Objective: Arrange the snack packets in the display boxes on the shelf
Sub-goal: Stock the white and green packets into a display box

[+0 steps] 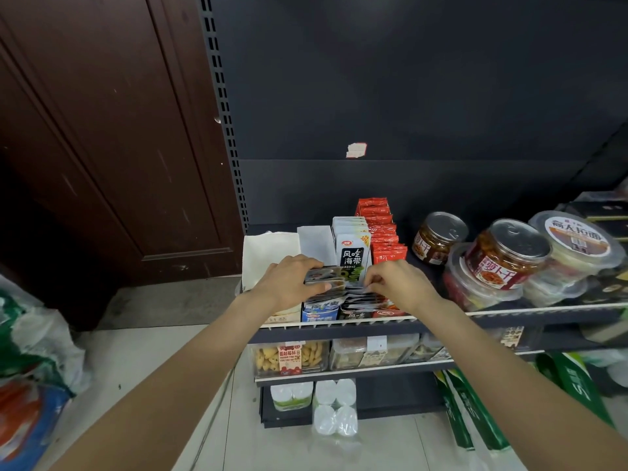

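On the top shelf (509, 313) stand display boxes side by side. A white box (314, 244) sits at the left, a black-and-white seaweed packet row (351, 248) fills the middle box, and red packets (382, 229) fill the right one. My left hand (289, 283) grips a small stack of silver-grey snack packets (326, 282) over the front of the boxes. My right hand (394, 283) pinches the right end of the same packets with curled fingers. The blue box front (319, 312) shows under my left hand.
Jars with metal lids (438, 237) and stacked plastic tubs (574, 246) crowd the shelf's right side. A white open carton (268, 253) stands at the left end. Lower shelves hold biscuit tubs (290, 356). Bags (30, 368) lie on the floor at left, a brown door (102, 130) behind.
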{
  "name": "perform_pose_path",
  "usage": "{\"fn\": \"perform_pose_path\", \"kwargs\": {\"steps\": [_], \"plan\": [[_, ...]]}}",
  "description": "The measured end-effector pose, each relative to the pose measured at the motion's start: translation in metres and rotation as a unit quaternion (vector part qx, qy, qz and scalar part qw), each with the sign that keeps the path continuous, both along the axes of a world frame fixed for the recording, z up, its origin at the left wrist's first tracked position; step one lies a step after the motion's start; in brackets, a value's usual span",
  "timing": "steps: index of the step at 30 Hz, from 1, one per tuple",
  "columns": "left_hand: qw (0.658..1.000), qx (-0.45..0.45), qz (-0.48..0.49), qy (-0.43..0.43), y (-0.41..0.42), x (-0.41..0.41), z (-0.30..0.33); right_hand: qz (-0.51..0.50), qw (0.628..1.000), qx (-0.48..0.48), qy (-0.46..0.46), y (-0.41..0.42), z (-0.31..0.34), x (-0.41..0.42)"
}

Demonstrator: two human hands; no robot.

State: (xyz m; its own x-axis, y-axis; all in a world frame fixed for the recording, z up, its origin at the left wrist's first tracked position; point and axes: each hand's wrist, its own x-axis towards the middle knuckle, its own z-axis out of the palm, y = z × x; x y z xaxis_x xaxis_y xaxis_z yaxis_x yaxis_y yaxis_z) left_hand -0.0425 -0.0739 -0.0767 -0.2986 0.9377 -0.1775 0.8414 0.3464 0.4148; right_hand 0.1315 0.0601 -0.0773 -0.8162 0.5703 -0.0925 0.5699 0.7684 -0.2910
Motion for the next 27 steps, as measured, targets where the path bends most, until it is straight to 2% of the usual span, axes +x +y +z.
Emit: {"fn": "perform_pose_path", "kwargs": {"steps": [3, 6, 10, 16, 22, 27], "plan": [[1.000, 0.003, 0.020, -0.014, 0.000, 0.003, -0.001, -0.028, 0.996, -0.059, 0.054, 0.002, 0.003, 0.003], [0.998, 0.024, 0.042, -0.035, 0.002, 0.005, 0.002, -0.062, 0.983, -0.064, 0.158, 0.005, 0.010, 0.009], [0.985, 0.099, 0.076, -0.117, 0.010, 0.018, 0.019, -0.109, 0.951, -0.081, 0.278, 0.000, 0.030, 0.020], [0.961, 0.184, 0.038, -0.204, 0.027, 0.057, 0.046, -0.131, 0.873, -0.185, 0.431, -0.009, 0.063, 0.054], [0.948, 0.233, 0.006, -0.216, 0.035, 0.088, 0.064, -0.182, 0.786, -0.281, 0.520, -0.022, 0.077, 0.095], [0.928, 0.240, 0.006, -0.285, 0.026, 0.102, 0.069, -0.263, 0.739, -0.288, 0.549, -0.044, 0.079, 0.113]]}}
